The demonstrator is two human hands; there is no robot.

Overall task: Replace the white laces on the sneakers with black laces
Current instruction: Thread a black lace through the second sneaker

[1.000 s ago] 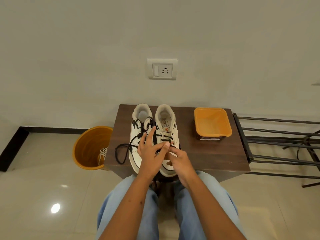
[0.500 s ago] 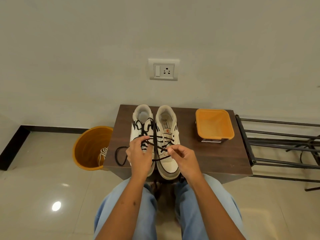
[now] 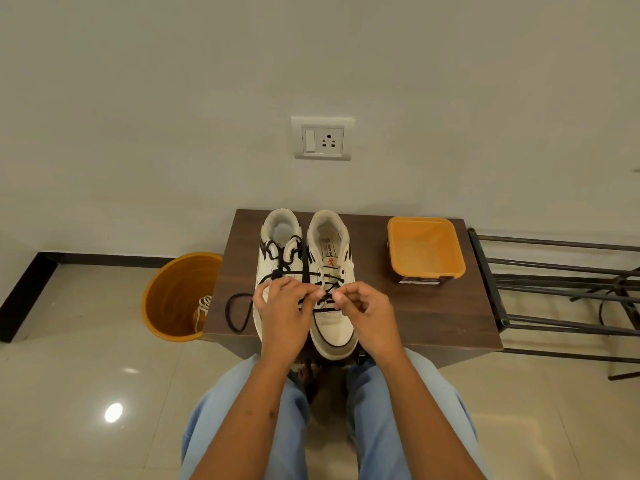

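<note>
Two white sneakers stand side by side on a small dark wooden table (image 3: 433, 317), toes toward me. The left sneaker (image 3: 277, 251) is laced in black up to its collar. The right sneaker (image 3: 332, 327) has black lace (image 3: 330, 284) crossed through its lower eyelets only. My left hand (image 3: 284, 310) covers the left sneaker's toe and pinches a black lace strand. My right hand (image 3: 363, 306) pinches the same lace over the right sneaker's lower eyelets, fingertips nearly touching the left hand's. A loose loop of black lace (image 3: 237, 313) lies on the table left of the shoes.
An orange bucket (image 3: 173, 299) on the floor at the left holds a white lace (image 3: 202, 306). An empty orange tub (image 3: 425, 249) sits on the table's right side. A dark metal rack (image 3: 561, 292) stands to the right. My knees in blue jeans are below the table edge.
Both hands drew back from the shoe's middle and pulled the lace taut, then came together again over the lower eyelets. The loose loop on the left shrank.
</note>
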